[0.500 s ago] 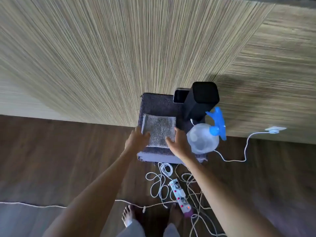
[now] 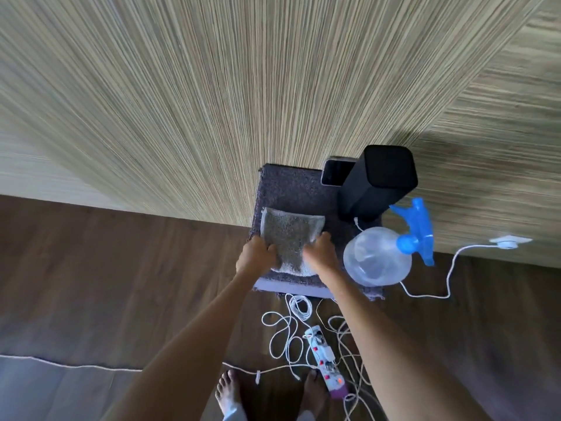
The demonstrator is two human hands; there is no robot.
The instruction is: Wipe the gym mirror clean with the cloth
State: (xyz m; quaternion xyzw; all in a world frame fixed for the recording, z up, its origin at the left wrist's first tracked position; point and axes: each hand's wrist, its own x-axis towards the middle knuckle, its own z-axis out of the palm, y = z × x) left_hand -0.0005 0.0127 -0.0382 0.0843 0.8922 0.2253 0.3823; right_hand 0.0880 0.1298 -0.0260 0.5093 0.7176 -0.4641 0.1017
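Note:
A folded grey cloth (image 2: 290, 235) lies on a small stool covered in dark purple fabric (image 2: 291, 189) that stands against the wall. My left hand (image 2: 256, 258) grips the cloth's left edge with curled fingers. My right hand (image 2: 321, 255) holds its right edge, fingers bent over the corner. No mirror is in view; a striped beige wall (image 2: 243, 95) fills the upper frame.
On the stool stand a tall black box (image 2: 376, 182), a phone (image 2: 335, 173) leaning at the wall, and a clear spray bottle with a blue trigger head (image 2: 379, 256). White cables and a power strip (image 2: 323, 358) lie on the wooden floor by my bare feet. A wall socket (image 2: 508, 242) sits right.
Both hands have closed in on the cloth's side edges, and the cloth's near part is now bunched between them. The view has shifted slightly.

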